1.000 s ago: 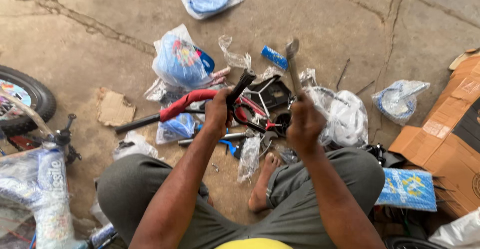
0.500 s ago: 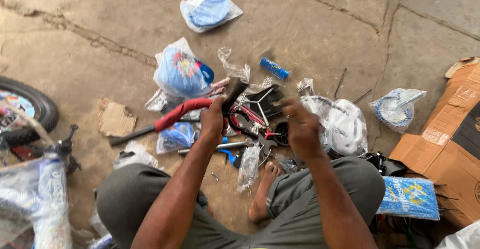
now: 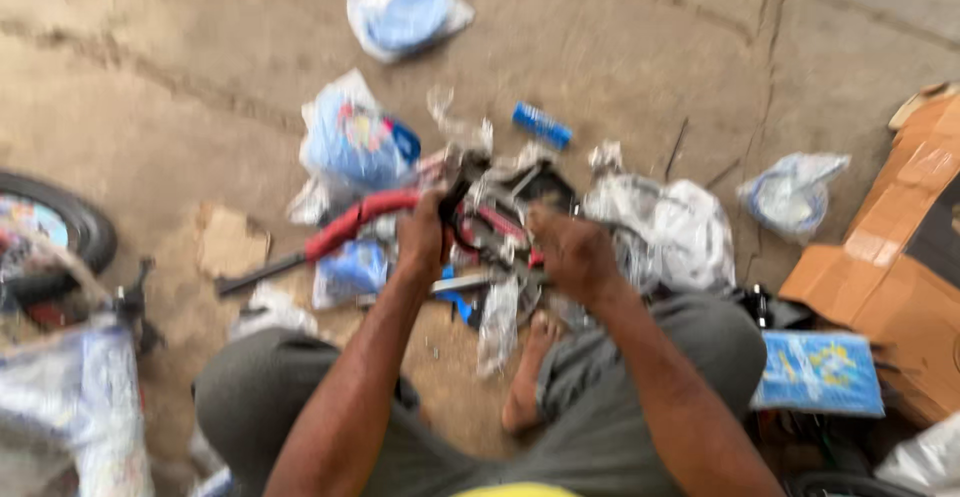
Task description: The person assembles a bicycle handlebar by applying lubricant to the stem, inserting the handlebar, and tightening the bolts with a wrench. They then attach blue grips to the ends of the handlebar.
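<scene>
Frame blurred by motion; fine detail lost.

Person sits on concrete floor (image 3: 180,67), knees apart, bare foot (image 3: 527,382) tucked in between them. Landmark: red bar (image 3: 362,219), a red padded bike part lying on the floor ahead of the knees, its dark bare end running down-left.

Left hand (image 3: 424,237): clenched at the right end of the red bar, where the padding meets a black and red tangle of bike parts (image 3: 505,219). Fingers wrapped; exactly what they hold is lost in blur.

Right hand (image 3: 568,255): right of the red bar, down on the same tangle, fingers curled. Whether it grips something or only presses, cannot tell.

Around the red bar:
- Just above it, blue bag (image 3: 352,143), touching or nearly so.
- Just below it, a smaller blue packet (image 3: 348,269).
- Left of it, cardboard scrap (image 3: 232,241), near the dark end.
- Far above, another pale blue bag (image 3: 408,12), well apart.
- Up-right, small blue tube (image 3: 542,125).
- Right, past both hands, white plastic wrap (image 3: 668,225), then a clear bag (image 3: 792,193).
- Far right, cardboard box (image 3: 888,267), with a blue printed sheet (image 3: 818,373) below it.
- Far left, tyre (image 3: 62,219) at frame edge.
</scene>
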Tool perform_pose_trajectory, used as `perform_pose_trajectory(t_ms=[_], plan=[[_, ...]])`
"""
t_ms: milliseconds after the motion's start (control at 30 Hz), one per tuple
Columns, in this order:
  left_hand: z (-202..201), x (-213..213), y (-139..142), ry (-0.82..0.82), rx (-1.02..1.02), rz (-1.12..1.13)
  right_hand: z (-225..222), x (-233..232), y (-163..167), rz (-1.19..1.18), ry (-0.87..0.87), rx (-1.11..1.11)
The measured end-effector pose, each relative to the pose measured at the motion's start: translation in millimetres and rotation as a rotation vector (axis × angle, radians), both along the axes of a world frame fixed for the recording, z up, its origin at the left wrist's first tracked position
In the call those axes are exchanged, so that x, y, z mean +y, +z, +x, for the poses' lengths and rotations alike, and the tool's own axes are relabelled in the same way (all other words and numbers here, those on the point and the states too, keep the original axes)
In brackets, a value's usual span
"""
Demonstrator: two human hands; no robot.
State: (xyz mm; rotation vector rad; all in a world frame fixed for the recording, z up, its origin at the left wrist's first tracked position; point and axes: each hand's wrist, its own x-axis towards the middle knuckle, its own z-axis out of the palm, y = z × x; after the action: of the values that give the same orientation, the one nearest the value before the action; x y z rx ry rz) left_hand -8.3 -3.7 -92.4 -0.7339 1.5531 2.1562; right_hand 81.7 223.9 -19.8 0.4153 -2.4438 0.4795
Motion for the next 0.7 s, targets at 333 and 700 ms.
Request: perform_pose_trajectory(t_ms=[333, 700], plan=[[5, -2, 9, 0.022, 0.011, 0.040, -5, -1, 5, -0.060, -0.013, -0.171], [-2, 3, -3, 0.025, 0.064, -0.018, -1, -14, 9, -0.423, 0.047, -0.172]])
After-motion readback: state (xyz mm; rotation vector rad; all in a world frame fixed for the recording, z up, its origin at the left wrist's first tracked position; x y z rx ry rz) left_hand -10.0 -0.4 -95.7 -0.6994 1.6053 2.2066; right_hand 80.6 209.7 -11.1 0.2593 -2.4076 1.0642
